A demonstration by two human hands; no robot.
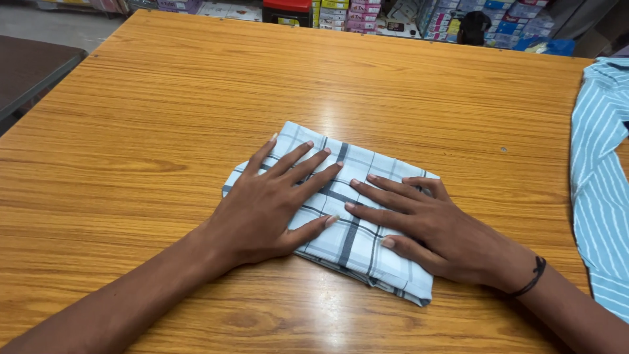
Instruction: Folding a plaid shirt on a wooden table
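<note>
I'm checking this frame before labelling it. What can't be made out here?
- Folded checked cloth: its middle is hidden under the left hand and right hand, head view.
- Striped blue shirt: cut off by the right edge.
- Stacked boxes behind the table: cut off by the top edge.

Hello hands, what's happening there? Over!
Left hand and right hand open, flat on folded white checked cloth. Cloth lies on wooden table. Blue striped shirt off right, apart.

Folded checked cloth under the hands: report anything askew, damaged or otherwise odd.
Nothing stands out. The folded checked cloth lies flat but at an angle to the table edges, with the left hand and right hand pressed flat on it. No tears or stains show.
</note>
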